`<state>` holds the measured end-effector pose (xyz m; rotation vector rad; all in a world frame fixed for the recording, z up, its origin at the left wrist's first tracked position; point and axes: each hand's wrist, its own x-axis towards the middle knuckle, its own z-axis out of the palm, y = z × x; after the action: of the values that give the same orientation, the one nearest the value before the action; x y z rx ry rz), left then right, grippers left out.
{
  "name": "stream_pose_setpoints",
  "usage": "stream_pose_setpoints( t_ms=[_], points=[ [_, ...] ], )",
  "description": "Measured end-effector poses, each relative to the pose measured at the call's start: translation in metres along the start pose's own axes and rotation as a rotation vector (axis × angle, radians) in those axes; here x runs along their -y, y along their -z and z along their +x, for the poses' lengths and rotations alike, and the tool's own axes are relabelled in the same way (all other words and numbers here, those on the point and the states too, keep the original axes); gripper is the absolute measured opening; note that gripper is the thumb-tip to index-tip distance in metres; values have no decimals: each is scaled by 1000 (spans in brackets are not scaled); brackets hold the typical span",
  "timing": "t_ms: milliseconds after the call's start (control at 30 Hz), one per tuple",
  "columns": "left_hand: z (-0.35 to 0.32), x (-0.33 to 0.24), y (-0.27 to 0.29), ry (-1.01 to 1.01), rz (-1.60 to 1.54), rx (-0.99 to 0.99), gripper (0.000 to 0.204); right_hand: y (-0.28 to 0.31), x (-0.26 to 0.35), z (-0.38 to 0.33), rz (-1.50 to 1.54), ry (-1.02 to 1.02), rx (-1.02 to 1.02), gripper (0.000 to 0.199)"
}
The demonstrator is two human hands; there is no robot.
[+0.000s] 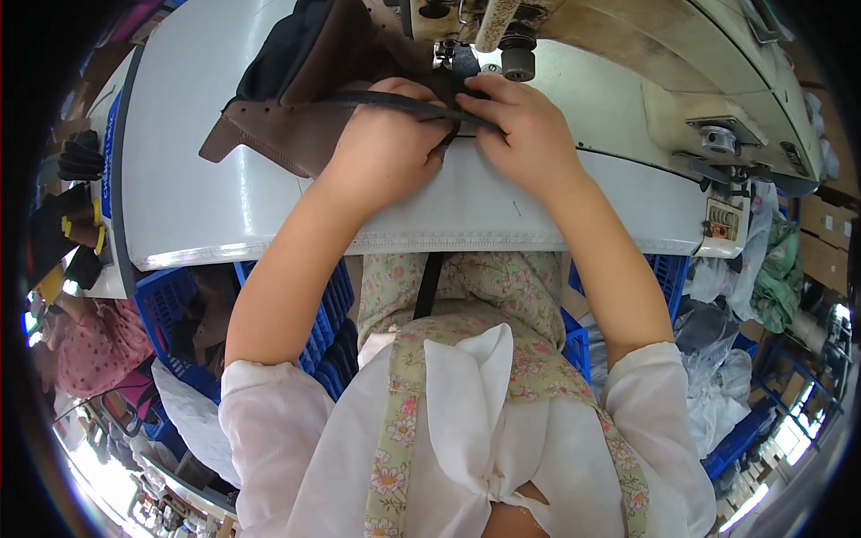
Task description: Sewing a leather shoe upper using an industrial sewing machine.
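Curling left hand (390,148) over brown leather upper (269,134) at 11 o'clock, presumably steadying it on white table (193,211); leaving exact grip impossible to tell. Pinching dark strip (386,99) near 12 o'clock with right hand (529,134), likely keeping it taut beside sewing machine (628,45).

Here's the bench (188,206), its pale, shiny top stretching right across the scene, with a graduated scale (457,242) running along its near edge. On the far left, a brown leather piece (269,134) with black lining is spreading over the surface, its pointed tab jutting left. Over to the far right, a cream sewing machine (717,54) is standing, and a small metal fitting (722,224) is occupying the near right corner. A thin dark mark (517,208), thread or scratch, is showing near the middle.
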<state>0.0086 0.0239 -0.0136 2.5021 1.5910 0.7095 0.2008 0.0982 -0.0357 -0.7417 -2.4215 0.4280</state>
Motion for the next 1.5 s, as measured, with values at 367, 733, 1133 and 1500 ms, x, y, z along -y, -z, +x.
stream_pose_setpoints(
  t_ms=[367, 733, 1133, 1500],
  points=[
    [-1, 9, -5, -78, -41, -90, 22, -3, 5, 0, -54, -14, 8, 31],
    [0, 10, -5, -82, -40, -86, 21, -5, 7, -3, -69, -26, -1, 33],
    [4, 21, -1, -34, -55, -3, 31, -10, 9, -1, -98, -59, -10, 34],
    [11, 28, 7, -76, -78, 29, 30, -15, 8, 6, -92, -40, -41, 34]
  ],
)
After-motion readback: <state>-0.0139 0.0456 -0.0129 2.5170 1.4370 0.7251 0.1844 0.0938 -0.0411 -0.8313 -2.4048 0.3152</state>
